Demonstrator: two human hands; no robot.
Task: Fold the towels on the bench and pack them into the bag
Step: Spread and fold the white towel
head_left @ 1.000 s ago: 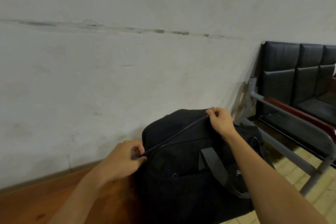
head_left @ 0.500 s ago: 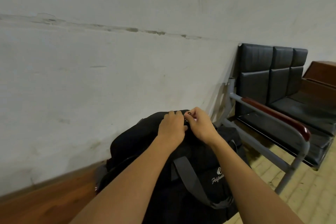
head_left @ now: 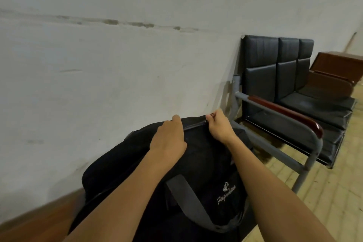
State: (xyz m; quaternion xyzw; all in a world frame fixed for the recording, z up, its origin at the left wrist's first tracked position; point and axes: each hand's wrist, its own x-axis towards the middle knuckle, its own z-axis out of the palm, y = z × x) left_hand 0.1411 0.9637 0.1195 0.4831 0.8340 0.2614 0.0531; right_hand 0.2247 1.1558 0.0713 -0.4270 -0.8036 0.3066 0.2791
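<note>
Right hand pinches the zip pull at the far end of the bag, fingers curled round it; it held the same pull half a second ago. Left hand now lies flat on the bag's top, fingers straight and pressing the fabric just left of the zip; half a second ago it was bunched against the right hand, and a second ago it gripped the zip's near end well apart from the right. The two hands are now slightly separated, with a short closed run of zip showing between them. The bag is black, with a grey strap and white lettering on its side, and sits on the wooden worktop against the wall. No towels are visible; the bag's contents cannot be seen. To the right stands a row of black padded seats with a metal armrest; more of them shows than before.
</note>
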